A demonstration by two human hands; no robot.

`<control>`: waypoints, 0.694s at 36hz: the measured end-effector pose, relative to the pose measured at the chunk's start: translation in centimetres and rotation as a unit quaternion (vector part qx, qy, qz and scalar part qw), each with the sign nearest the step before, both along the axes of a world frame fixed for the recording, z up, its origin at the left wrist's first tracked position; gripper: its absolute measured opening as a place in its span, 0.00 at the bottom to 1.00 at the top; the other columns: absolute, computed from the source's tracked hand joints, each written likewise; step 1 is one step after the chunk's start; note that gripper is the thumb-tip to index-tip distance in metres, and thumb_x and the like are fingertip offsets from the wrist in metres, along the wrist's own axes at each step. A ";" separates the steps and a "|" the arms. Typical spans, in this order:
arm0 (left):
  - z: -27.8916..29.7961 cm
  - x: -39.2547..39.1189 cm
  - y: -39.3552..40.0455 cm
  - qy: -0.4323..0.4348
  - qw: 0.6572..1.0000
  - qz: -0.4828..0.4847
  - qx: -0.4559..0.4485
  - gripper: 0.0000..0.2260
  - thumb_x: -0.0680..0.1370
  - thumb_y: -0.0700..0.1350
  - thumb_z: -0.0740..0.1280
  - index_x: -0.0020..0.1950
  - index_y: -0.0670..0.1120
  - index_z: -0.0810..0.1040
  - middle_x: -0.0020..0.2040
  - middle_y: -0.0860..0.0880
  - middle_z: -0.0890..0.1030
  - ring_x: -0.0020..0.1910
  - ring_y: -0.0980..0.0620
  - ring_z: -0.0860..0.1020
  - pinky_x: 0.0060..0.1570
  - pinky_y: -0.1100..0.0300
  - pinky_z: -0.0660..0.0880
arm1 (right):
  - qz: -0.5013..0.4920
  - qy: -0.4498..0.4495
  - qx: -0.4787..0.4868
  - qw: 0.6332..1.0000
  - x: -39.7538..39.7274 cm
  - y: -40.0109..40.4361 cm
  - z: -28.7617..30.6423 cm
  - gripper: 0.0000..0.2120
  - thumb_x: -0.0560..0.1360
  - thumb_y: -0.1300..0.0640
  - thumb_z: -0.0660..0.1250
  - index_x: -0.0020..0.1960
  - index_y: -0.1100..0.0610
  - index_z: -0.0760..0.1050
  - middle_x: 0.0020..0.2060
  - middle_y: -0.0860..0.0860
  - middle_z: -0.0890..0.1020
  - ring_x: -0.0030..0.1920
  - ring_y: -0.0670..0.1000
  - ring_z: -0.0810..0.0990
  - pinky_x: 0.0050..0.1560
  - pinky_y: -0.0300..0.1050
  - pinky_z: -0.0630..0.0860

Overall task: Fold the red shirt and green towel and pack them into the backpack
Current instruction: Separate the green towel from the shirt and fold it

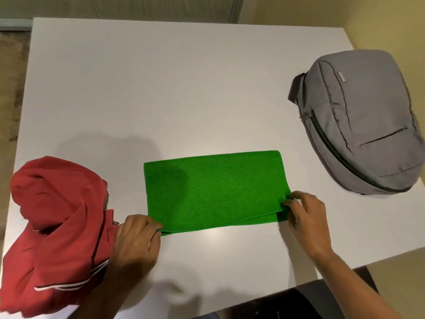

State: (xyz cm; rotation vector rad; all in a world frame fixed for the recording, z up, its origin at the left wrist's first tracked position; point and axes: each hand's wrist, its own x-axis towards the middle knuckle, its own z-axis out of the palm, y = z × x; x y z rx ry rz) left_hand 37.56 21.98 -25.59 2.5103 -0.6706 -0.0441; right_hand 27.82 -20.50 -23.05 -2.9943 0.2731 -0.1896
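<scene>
Head view: left hand [135,238] pinches the near left corner of the green towel [213,192]; right hand [305,217] pinches its near right corner. Towel lies folded flat near the table [184,88] front edge. Red shirt [57,226] crumpled at the front left corner. Backpack [358,125] zipped, at the right edge.

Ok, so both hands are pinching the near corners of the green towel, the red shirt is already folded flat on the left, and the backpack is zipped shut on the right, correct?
Not quite. The head view shows the red shirt lying crumpled in a heap, not folded. The rest holds: left hand and right hand pinch the near corners of the green towel, and the backpack lies zipped shut.
</scene>
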 end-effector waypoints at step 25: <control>0.7 1.8 -0.4 0.052 0.999 -0.014 -0.005 0.04 0.70 0.40 0.60 0.42 0.49 0.69 0.41 0.54 0.68 0.42 0.49 0.68 0.41 0.54 0.64 | 0.114 0.055 -0.102 0.987 -2.7 -0.6 -2.2 0.05 0.76 0.61 0.65 0.50 0.61 0.78 0.44 0.56 0.76 0.42 0.59 0.74 0.41 0.52 0.68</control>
